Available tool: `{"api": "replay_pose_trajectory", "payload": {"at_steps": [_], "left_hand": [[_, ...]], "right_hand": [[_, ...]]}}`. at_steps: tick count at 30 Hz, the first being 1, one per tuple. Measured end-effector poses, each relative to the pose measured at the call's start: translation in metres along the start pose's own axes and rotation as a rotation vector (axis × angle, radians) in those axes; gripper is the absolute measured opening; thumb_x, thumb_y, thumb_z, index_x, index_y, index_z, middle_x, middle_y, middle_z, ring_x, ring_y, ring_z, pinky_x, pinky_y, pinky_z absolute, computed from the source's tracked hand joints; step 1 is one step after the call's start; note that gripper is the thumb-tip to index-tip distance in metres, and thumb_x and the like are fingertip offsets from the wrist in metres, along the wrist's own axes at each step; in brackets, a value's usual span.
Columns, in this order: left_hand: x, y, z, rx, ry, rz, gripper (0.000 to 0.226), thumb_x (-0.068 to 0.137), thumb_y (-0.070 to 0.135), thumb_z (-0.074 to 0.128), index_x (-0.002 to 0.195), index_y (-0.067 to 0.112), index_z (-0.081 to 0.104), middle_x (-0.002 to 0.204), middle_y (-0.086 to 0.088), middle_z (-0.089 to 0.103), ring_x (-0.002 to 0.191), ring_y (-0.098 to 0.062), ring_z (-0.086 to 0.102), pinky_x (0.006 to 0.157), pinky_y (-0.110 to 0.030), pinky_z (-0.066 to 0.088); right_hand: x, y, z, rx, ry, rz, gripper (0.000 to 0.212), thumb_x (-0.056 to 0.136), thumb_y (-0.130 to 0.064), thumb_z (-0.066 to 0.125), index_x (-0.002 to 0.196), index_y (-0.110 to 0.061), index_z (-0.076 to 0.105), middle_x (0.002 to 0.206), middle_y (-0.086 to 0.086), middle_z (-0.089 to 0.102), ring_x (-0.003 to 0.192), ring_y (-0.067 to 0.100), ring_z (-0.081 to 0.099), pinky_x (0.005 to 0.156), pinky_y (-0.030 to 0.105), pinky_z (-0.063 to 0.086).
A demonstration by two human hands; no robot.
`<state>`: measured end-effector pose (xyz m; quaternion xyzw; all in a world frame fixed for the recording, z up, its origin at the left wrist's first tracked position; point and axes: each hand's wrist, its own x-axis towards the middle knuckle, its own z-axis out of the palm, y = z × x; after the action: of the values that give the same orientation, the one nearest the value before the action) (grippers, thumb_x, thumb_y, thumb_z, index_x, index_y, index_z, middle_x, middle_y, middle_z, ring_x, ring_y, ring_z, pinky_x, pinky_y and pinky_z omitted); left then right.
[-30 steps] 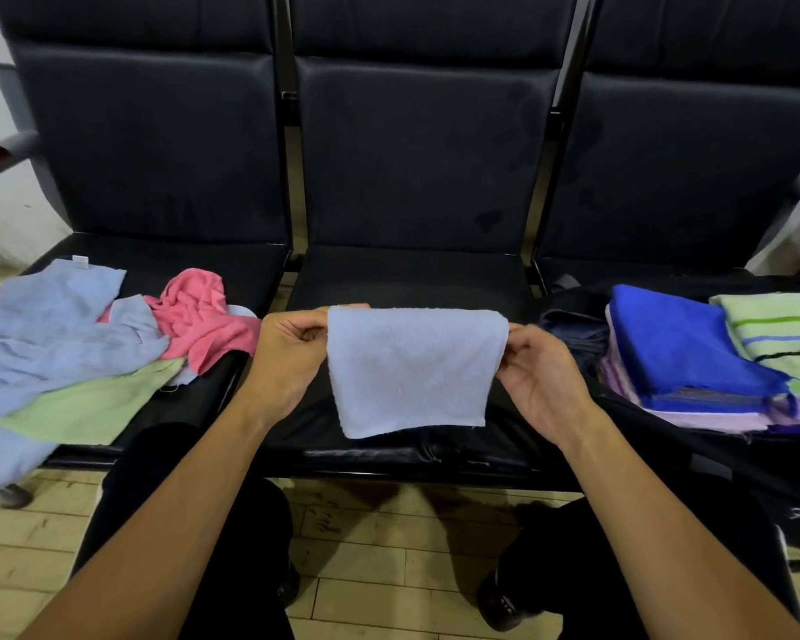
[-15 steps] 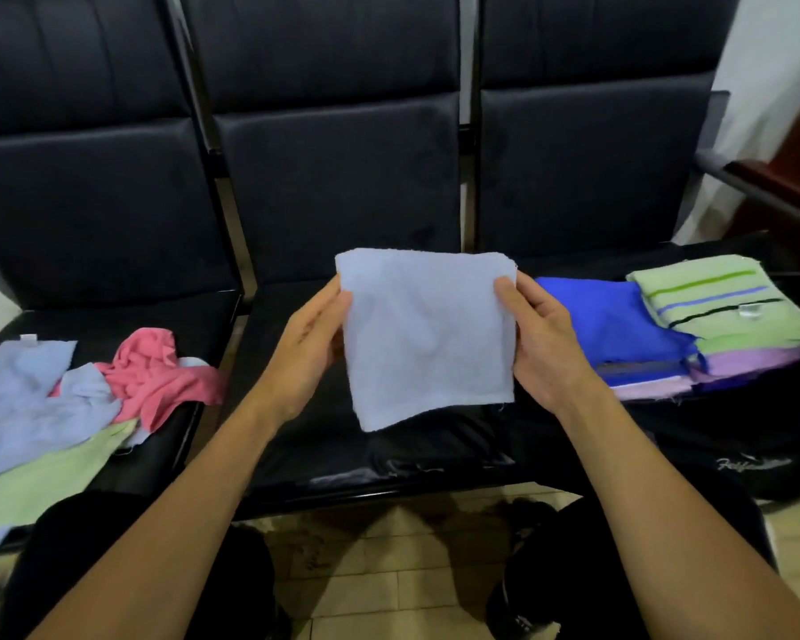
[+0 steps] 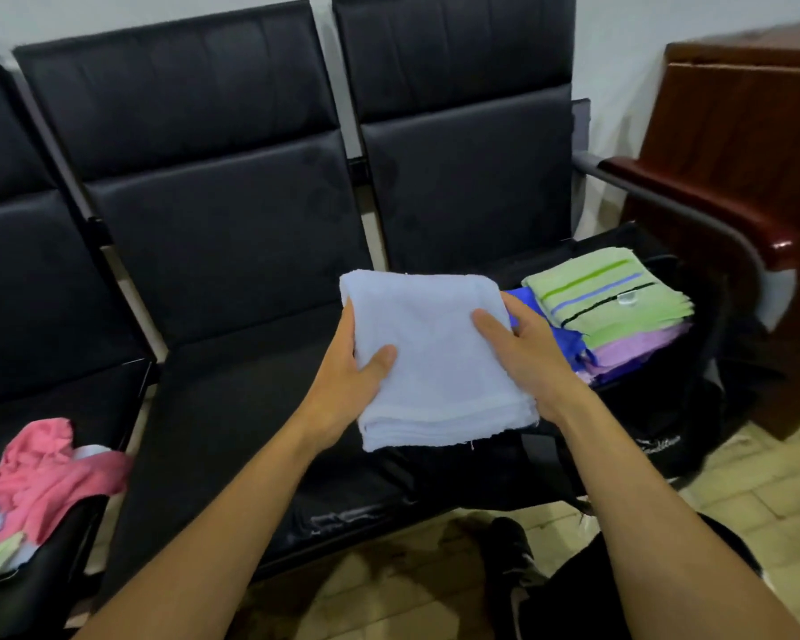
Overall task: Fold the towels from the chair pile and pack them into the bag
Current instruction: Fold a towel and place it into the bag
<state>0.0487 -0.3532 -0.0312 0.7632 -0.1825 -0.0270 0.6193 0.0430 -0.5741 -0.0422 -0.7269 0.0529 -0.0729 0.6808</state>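
Folded pale-blue terry towel (image 3: 439, 358) is sitting flat between both hands, above the middle black seat (image 3: 232, 408): the left hand (image 3: 347, 385) is clamping its left edge, thumb on top, while the right hand (image 3: 523, 353) is pinching its right edge. Rightward, just beside the right hand (the nearer one), the stack of folded blue, lilac and striped green towels (image 3: 610, 307) is lying in the open black bag (image 3: 666, 436), so the carry looks short and sideways.
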Motion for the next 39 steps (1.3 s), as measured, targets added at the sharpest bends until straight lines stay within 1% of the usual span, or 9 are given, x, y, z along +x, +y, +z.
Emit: {"api": "replay_pose_trajectory", "payload": {"at_steps": [5,12,16,20,25,30,33,36,39], "left_hand": [[0.025,-0.006,0.041,-0.040,-0.004,-0.021,0.073,0.094,0.022,0.064,0.150,0.040,0.021,0.138,0.020,0.050,0.122,0.003,0.053,0.102,-0.034,0.050],[0.067,-0.013,0.104,-0.035,-0.030,-0.021,0.091,0.085,0.013,0.074,0.148,0.040,0.015,0.141,0.021,0.043,0.125,0.005,0.047,0.100,-0.026,0.047],[0.096,-0.012,0.144,-0.042,-0.045,-0.036,0.078,0.084,0.002,0.070,0.134,0.043,0.025,0.128,0.020,0.047,0.116,0.003,0.052,0.085,-0.017,0.049],[0.134,0.004,0.178,-0.086,-0.039,-0.027,0.097,0.089,0.006,0.067,0.154,0.034,0.000,0.147,0.013,0.037,0.127,-0.001,0.045,0.096,-0.017,0.044],[0.190,-0.002,0.224,-0.119,-0.039,-0.158,0.101,0.084,0.007,0.072,0.155,0.026,0.002,0.151,0.003,0.036,0.133,-0.016,0.041,0.105,-0.032,0.042],[0.184,-0.035,0.254,0.052,-0.178,-0.340,0.107,0.086,0.007,0.069,0.154,0.032,-0.009,0.152,-0.001,0.029,0.118,-0.018,0.044,0.086,-0.025,0.044],[0.185,-0.039,0.261,0.148,-0.203,-0.320,0.090,0.088,0.016,0.069,0.155,0.028,0.010,0.153,-0.003,0.028,0.131,-0.020,0.040,0.090,-0.022,0.040],[0.185,-0.037,0.256,0.113,-0.247,-0.394,0.075,0.083,0.011,0.072,0.147,0.022,0.033,0.143,-0.006,0.040,0.122,-0.023,0.050,0.098,-0.031,0.049],[0.179,-0.031,0.241,0.074,-0.277,-0.447,0.058,0.083,0.005,0.070,0.135,0.017,0.049,0.131,-0.006,0.052,0.116,-0.022,0.055,0.097,-0.033,0.052]], "right_hand": [[0.003,0.009,-0.045,0.271,0.082,0.198,0.031,0.088,-0.026,0.073,0.119,-0.033,0.069,0.111,-0.002,0.075,0.100,0.022,0.072,0.088,0.043,0.059],[0.012,0.020,-0.088,0.756,0.285,0.196,0.046,0.086,-0.019,0.076,0.129,-0.010,0.062,0.121,0.010,0.071,0.112,0.027,0.068,0.090,0.038,0.057],[0.025,0.017,-0.105,0.854,0.496,0.189,0.046,0.084,-0.005,0.076,0.126,-0.017,0.064,0.107,0.011,0.075,0.095,0.024,0.074,0.081,0.039,0.061],[0.057,0.005,-0.134,0.841,0.707,0.024,0.035,0.086,-0.002,0.073,0.118,-0.014,0.065,0.102,0.008,0.072,0.081,0.016,0.073,0.065,0.028,0.060],[0.096,0.022,-0.177,0.354,0.932,-0.028,0.033,0.087,-0.015,0.074,0.119,-0.017,0.066,0.118,0.006,0.066,0.107,0.021,0.066,0.094,0.036,0.057],[0.104,0.069,-0.184,-0.216,0.850,0.199,0.050,0.091,-0.010,0.062,0.140,-0.012,0.050,0.136,0.014,0.055,0.123,0.032,0.054,0.099,0.035,0.044],[0.106,0.070,-0.176,-0.412,0.857,0.129,0.049,0.096,-0.006,0.054,0.145,-0.012,0.045,0.152,0.015,0.038,0.136,0.031,0.041,0.111,0.033,0.034],[0.099,0.074,-0.155,-0.594,0.877,0.094,0.051,0.097,-0.009,0.055,0.147,-0.013,0.043,0.163,0.013,0.017,0.150,0.031,0.020,0.121,0.042,0.026],[0.096,0.071,-0.126,-0.805,0.811,0.010,0.049,0.097,-0.013,0.055,0.145,-0.011,0.045,0.162,0.009,0.024,0.149,0.031,0.020,0.121,0.044,0.025]]}}
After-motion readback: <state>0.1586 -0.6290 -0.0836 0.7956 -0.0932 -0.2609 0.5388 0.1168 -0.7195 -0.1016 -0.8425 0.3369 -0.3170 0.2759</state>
